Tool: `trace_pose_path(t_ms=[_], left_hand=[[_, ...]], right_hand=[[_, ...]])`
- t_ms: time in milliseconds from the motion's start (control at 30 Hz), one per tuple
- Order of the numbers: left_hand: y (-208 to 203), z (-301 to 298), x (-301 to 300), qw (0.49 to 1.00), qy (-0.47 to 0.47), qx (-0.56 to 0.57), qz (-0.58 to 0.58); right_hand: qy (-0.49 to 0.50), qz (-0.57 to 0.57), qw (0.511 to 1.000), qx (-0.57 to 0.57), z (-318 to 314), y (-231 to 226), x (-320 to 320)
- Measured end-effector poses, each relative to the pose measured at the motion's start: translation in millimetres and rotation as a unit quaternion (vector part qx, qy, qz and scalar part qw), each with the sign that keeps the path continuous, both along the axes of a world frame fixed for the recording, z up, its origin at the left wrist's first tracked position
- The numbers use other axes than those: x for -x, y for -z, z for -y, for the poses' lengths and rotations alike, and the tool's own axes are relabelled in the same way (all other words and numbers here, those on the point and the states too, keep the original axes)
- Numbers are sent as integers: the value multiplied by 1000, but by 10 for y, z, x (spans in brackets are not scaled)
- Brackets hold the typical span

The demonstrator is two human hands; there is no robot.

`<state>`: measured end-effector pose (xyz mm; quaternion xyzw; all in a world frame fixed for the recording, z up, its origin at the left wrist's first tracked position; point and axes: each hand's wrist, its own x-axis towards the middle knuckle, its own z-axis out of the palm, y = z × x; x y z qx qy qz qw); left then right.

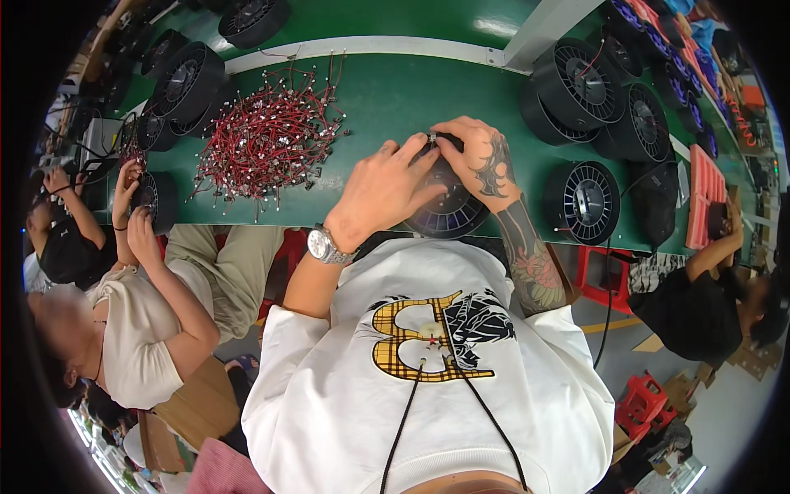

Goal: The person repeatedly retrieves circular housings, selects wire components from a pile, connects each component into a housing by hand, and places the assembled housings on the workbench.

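Note:
A round black fan [455, 216] with a ring of slots lies at the table's near edge, against my body, largely covered by my hands. My left hand [387, 193] reaches over its left side. The thumb points across the fan's face and the other fingertips meet its far rim. My right hand [477, 156] is bent round the far right of the rim, its thumb and fingers closed near the left fingertips. A tiny pale piece [432, 138] shows between the two hands' fingertips; I cannot make out what it is.
A heap of red-and-black wires with white connectors [263, 136] lies to the left on the green table [395, 90]. More black fans [583, 202] stand right, stacked farther back [576, 82]. A white post [547, 33] rises behind. Co-workers sit at left [140, 329] and right [699, 305].

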<state>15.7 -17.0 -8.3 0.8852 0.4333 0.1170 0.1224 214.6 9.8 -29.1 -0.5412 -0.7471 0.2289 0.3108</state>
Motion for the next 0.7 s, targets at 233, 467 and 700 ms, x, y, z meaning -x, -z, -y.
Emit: trace_pose_path(t_ms=[233,467,700], left_hand=[[107,-16,22,998,-3,-34,49],[70,-13,11,999,-8,-29,42],[75,-10,-5,999,-5,-44,20]], right_hand=[[4,3,1000,-12,-1,-3,3],[8,-4,1000,0,2,-1,0],[8,-3,1000,-9,-1,5,15]])
